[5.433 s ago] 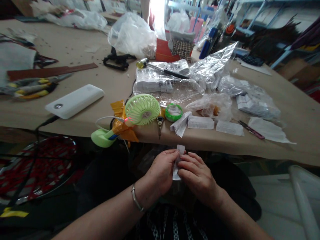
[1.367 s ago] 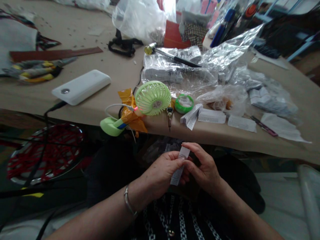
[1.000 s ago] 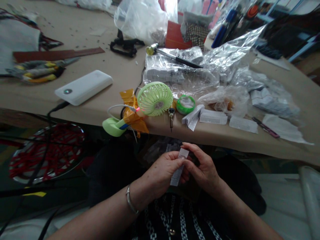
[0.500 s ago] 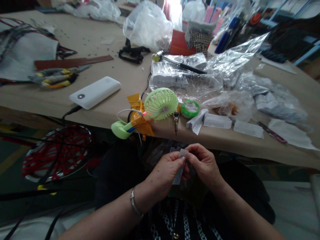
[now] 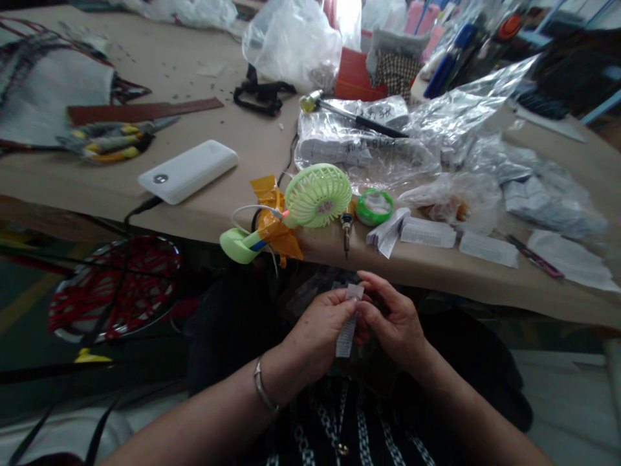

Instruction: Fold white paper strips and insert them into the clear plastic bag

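Over my lap, below the table's front edge, my left hand [image 5: 323,330] pinches a narrow white printed label [image 5: 345,338] between thumb and fingers. The label's upper end sticks out above the thumb and its lower part hangs below. My right hand [image 5: 391,320] is close at the label's right side, thumb and forefinger apart, the thumb tip near the label's edge. Some fingertips behind the label are partly hidden. Above the hands, a soldering-iron-like tool [image 5: 346,236] points its thin tip over the table edge. To its right lies a bundle of white labels [image 5: 387,233].
A green fan [image 5: 317,195] is taped to the table edge, its cable near a white power bank [image 5: 189,171]. A green round tub [image 5: 374,207], label stacks [image 5: 427,232], a cutter knife [image 5: 536,257], a hammer [image 5: 356,118], plastic bags [image 5: 294,45] and pliers [image 5: 116,139] lie around.
My right thumb and forefinger have spread apart and drawn slightly off the label's top. My left hand still holds the label. The whole view has shifted a little.
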A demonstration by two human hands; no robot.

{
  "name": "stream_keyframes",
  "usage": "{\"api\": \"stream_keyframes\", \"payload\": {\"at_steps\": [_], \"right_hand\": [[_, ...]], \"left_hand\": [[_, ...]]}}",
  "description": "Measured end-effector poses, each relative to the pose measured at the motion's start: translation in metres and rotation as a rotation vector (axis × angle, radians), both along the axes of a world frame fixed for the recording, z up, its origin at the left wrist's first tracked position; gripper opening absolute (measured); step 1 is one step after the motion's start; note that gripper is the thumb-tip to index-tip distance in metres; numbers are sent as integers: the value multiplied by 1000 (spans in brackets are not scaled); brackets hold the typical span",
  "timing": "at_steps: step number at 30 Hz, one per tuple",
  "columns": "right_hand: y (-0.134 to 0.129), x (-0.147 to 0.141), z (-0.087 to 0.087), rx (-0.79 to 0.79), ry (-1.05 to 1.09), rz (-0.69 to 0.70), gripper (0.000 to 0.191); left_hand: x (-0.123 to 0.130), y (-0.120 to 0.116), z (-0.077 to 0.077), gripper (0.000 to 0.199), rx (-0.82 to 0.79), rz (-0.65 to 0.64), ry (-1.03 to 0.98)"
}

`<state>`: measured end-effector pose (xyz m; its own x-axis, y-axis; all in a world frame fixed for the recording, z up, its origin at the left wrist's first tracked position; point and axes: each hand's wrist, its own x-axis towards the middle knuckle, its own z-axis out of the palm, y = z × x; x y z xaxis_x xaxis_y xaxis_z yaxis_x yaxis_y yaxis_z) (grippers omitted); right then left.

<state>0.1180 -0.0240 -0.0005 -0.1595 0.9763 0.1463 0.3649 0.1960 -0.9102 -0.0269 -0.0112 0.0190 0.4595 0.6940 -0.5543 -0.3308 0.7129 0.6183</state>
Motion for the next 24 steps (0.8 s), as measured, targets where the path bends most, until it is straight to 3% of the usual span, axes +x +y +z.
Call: {"api": "stream_keyframes", "payload": {"at_steps": [4, 10, 16, 24], "right_hand": [[-5, 1, -3, -39, 114, 106, 74], [-25, -4, -16, -23, -57, 164, 94], [-38, -13, -27, 17, -61, 92, 95], [-36, -15, -26, 39, -31, 73, 82]], "left_hand": [[-3, 9, 1, 12, -104, 141, -139], [-5, 15, 0, 13, -219, 228, -181], [2, 10, 4, 14, -200, 224, -148], [7, 3, -1, 16, -145, 210, -111]]}}
